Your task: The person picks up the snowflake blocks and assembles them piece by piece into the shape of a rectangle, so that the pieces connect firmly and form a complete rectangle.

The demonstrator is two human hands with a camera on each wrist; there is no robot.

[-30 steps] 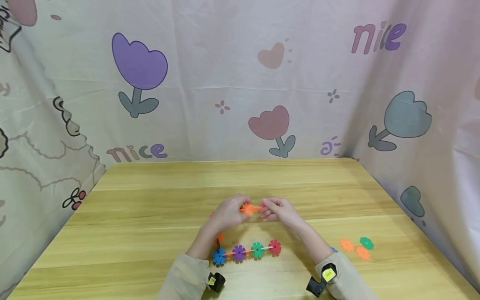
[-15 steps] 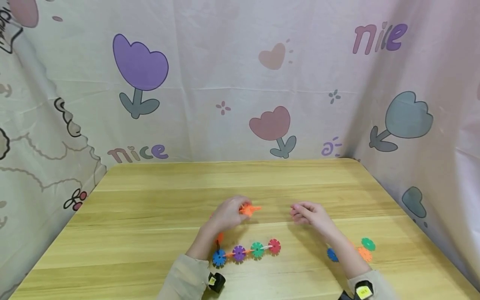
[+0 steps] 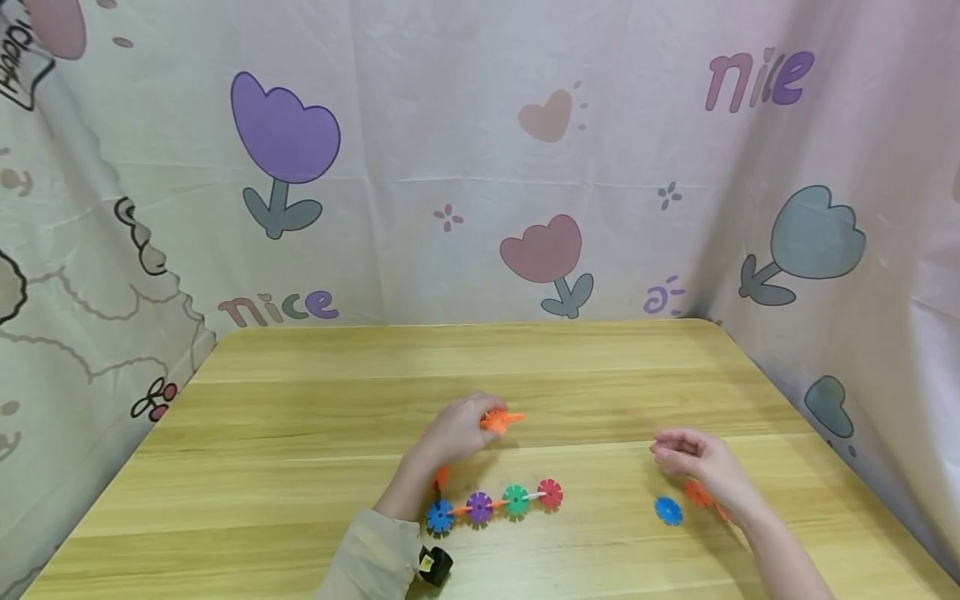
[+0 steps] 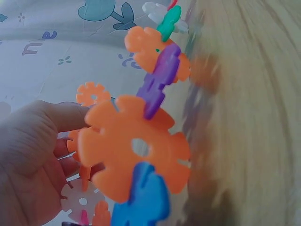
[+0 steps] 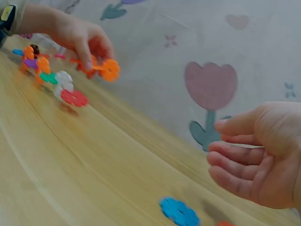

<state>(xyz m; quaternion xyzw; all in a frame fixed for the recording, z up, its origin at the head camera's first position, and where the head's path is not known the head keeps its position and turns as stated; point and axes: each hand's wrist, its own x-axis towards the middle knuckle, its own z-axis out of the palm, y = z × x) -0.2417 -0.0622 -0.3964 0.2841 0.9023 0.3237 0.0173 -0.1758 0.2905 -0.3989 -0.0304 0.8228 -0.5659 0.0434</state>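
Note:
My left hand point(image 3: 459, 429) pinches orange slotted snowflake discs point(image 3: 497, 420), joined together, just above the table. A chain of interlocked discs runs in front of that forearm: blue point(image 3: 440, 517), purple point(image 3: 479, 507), green point(image 3: 516, 500) and red point(image 3: 550, 493), with orange and white ones between. In the left wrist view a large orange disc point(image 4: 108, 136) of the chain hides part of the fingers. My right hand point(image 3: 701, 462) holds nothing; its fingers are loosely bent above the loose discs at the right. Near it lie a loose blue disc point(image 3: 668, 511) and an orange disc point(image 3: 697, 493).
The wooden table point(image 3: 600, 367) reaches back to a printed curtain point(image 3: 420, 125), which also hangs along both sides. More loose discs at the right are partly covered by my right hand and forearm. A black wrist device point(image 3: 435, 567) sits by my left sleeve.
My right hand has let go of the orange discs and moved right, over the loose pieces. My left hand stays nearly in place, still holding the orange discs.

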